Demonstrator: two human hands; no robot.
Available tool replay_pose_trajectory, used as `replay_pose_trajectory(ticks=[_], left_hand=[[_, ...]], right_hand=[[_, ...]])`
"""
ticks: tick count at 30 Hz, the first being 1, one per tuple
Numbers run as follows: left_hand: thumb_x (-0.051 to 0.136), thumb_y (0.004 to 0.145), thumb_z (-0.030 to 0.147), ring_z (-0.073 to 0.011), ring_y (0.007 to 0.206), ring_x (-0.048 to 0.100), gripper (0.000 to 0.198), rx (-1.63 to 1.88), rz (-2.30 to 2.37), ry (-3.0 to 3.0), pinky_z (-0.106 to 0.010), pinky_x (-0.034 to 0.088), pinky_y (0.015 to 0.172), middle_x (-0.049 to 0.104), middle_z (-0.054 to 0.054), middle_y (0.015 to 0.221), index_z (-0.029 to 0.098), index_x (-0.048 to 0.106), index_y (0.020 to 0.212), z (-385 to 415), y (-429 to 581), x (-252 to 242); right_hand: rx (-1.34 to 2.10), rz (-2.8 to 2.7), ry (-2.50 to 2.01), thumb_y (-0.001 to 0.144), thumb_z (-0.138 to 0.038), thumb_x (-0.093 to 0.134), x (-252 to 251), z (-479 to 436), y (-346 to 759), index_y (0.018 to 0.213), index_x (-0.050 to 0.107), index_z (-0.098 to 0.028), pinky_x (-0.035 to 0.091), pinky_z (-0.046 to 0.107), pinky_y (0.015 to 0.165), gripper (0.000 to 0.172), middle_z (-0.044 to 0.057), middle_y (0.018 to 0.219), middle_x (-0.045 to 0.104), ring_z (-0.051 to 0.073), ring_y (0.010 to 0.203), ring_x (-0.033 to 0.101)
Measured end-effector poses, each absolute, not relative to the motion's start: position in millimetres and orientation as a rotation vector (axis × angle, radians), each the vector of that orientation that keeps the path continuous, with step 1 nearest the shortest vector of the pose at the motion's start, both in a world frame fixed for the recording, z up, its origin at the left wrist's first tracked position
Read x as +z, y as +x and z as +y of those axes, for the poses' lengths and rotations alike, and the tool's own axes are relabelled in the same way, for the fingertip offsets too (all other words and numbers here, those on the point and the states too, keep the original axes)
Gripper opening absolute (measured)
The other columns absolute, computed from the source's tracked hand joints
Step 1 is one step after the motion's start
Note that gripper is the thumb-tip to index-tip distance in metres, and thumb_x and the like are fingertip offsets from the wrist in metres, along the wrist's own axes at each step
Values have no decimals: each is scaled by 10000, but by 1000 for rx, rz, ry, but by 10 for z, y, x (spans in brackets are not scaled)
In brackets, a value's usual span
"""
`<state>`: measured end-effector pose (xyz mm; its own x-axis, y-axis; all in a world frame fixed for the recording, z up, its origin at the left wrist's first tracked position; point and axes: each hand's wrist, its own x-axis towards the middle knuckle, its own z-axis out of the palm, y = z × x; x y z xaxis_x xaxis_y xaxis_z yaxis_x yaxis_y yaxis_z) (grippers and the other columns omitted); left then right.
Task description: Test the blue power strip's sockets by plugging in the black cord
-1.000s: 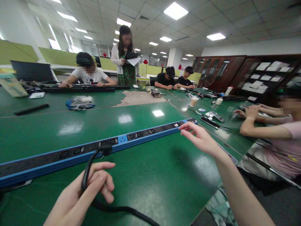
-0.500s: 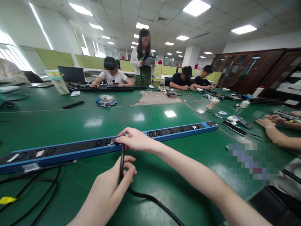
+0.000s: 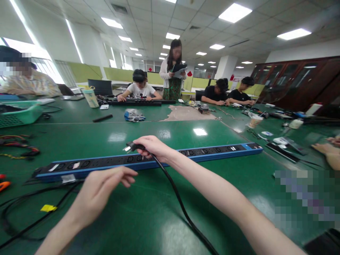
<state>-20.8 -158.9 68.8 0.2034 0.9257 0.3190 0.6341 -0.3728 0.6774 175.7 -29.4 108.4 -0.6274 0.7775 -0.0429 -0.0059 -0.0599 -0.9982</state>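
Observation:
My right hand [image 3: 151, 147] is closed around a black power plug [image 3: 135, 146], its metal prongs pointing left. The plug is held over a long power strip [image 3: 106, 163] with blue sides and a black face full of sockets. From the plug a thick black cord [image 3: 180, 202] runs down toward the bottom edge. My left hand [image 3: 108, 184] hovers in front of the strip, fingers loosely bent and apart, with nothing in it. A black cable [image 3: 29, 226] with a yellow tag [image 3: 48, 208] lies coiled at the lower left.
A green basket [image 3: 23, 113] stands at the left, with coloured wires [image 3: 18, 147] in front of it. Gloves [image 3: 134, 115], a lidded cup [image 3: 90, 97] and a black bar [image 3: 102, 118] lie farther back. Co-workers sit around the table; one person stands behind it. At right is another person's hand [image 3: 328, 152].
My right hand has lifted the plug off the strip's face, and its prongs now show. My left hand has let go of the cord and moved left. The view has turned left.

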Motion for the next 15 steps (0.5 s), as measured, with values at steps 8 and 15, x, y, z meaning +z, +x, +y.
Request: replay_pose_trajectory(ticks=[8, 15], left_hand=[[478, 983, 489, -380, 1008, 716, 583, 759, 2702, 1640, -438, 508, 757, 760, -115, 1105, 156, 641, 1434, -757, -1695, 76], [349, 1075, 370, -307, 1174, 648, 501, 898, 2616, 1989, -411, 462, 973, 706, -121, 1349, 138, 653, 1398, -871, -1687, -241]], right_hand=[[991, -2033, -820, 1010, -465, 599, 1926, 65, 963, 938, 726, -136, 441, 172, 570, 359, 1, 678, 685, 78, 549, 580], [669, -2456, -1007, 849, -599, 729, 1443, 188, 167, 852, 758, -213, 531, 278, 814, 387, 42, 872, 781, 221, 901, 716]])
